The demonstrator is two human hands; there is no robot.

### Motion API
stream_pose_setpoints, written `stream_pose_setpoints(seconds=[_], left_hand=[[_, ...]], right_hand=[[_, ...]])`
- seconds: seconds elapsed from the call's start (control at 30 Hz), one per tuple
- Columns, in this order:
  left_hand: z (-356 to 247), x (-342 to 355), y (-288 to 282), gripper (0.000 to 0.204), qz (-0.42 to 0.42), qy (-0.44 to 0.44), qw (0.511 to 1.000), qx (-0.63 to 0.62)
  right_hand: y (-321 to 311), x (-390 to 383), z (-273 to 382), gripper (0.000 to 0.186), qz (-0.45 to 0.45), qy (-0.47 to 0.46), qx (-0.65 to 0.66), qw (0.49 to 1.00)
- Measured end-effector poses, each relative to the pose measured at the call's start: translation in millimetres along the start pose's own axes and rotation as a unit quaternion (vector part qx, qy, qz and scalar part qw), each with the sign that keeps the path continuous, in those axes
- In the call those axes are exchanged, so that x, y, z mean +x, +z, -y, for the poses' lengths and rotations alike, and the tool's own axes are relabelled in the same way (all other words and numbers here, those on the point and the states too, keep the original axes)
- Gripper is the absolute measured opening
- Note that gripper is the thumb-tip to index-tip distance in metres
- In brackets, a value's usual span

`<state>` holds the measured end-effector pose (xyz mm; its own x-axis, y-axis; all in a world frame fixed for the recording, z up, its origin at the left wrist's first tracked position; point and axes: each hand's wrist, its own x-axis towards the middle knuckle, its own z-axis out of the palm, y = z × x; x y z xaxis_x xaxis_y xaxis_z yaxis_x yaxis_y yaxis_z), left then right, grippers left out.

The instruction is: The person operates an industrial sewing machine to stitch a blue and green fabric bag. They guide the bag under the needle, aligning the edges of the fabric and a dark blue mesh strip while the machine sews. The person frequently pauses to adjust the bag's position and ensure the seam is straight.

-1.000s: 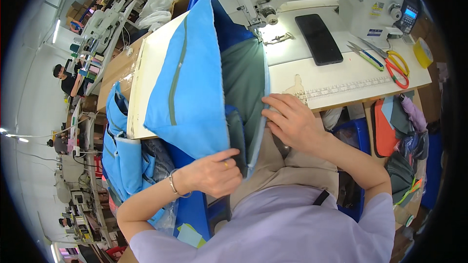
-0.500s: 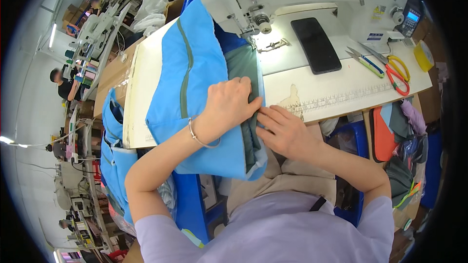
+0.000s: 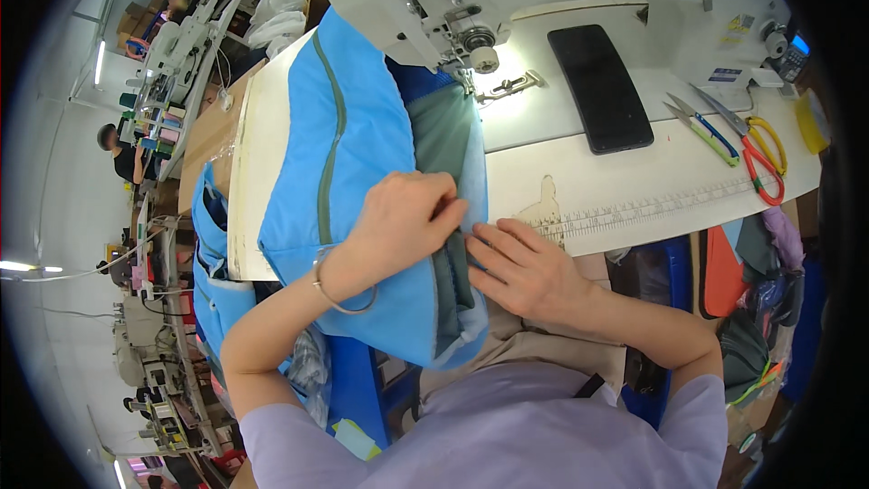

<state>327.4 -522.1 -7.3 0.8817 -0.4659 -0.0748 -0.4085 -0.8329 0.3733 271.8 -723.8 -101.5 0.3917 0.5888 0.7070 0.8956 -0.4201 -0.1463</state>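
Observation:
A large blue fabric piece (image 3: 369,127) with a dark green stripe lies on the sewing table and hangs over its front edge. Its grey-green underside (image 3: 441,140) shows along the right, running up to the needle area of a white sewing machine (image 3: 462,27). My left hand (image 3: 407,222), a bracelet at its wrist, rests on the fabric with fingers curled in a pinch at its right edge. Close beside it, my right hand (image 3: 525,267) has its fingertips closed on the same edge; its thumb is hidden.
Right of the needle lie a black phone (image 3: 600,89), thread snips (image 3: 706,131) and red-and-yellow-handled scissors (image 3: 756,147). A yellow tape roll (image 3: 812,122) sits at the far right. More blue fabric (image 3: 217,294) hangs at the left, beyond the table's edge.
The view has shifted, so the machine looks larger. Both hands have slid slightly down and left along the fabric edge, and a small gap has opened between them. The fabric's lower end hangs lower.

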Motion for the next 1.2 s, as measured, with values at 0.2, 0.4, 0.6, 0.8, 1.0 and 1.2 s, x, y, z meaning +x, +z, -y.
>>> stream_pose_setpoints(seconds=[0.2,0.4,0.6,0.8,1.0,1.2], left_hand=[[-4,-2,-3,0.017,-0.116,0.156,0.981,0.001],[0,-1,19,0.016,-0.108,0.171,0.979,0.035],[8,-5,18,0.016,-0.090,0.162,0.983,-0.004],[15,-11,17,0.038,-0.093,0.200,0.974,0.047],[18,-4,21,0.039,-0.105,0.212,0.971,0.040],[29,12,21,0.038,-0.118,0.234,0.964,0.033]], right_hand=[[-1,1,-2,0.021,0.004,-0.007,0.000,1.000],[1,-1,-2,0.019,0.012,-0.007,0.010,1.000],[-4,1,-2,0.020,0.032,-0.011,0.018,0.999],[-13,9,-1,0.023,0.080,-0.001,0.033,0.996],[-30,18,-5,0.026,0.162,-0.014,0.041,0.986],[-32,27,-26,0.027,0.181,-0.032,0.041,0.982]])
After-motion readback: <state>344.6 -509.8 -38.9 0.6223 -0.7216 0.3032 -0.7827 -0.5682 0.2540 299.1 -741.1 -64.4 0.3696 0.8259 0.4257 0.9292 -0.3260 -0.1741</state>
